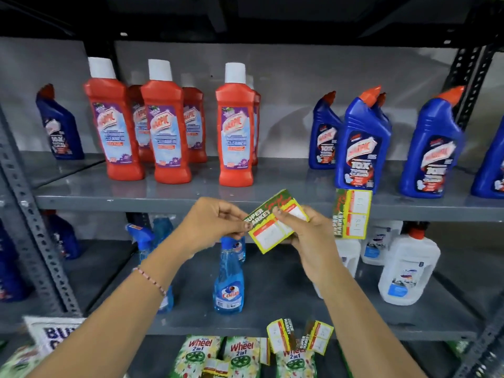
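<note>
Head view: left hand (215, 225) and right hand (308, 241) both pinch the yellow-green paper price tag (275, 222) (long axis tilted up-right) just below the grey metal shelf edge (136, 203).

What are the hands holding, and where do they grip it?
A Super Market price tag card. The left hand pinches its left corner; the right hand holds its right side, thumb on its face.

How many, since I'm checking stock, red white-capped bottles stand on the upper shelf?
6. Front row: left bottle, middle bottle, right bottle. Behind them, partly hidden: rear left bottle, rear middle bottle, rear right bottle. More may be hidden behind.
</note>
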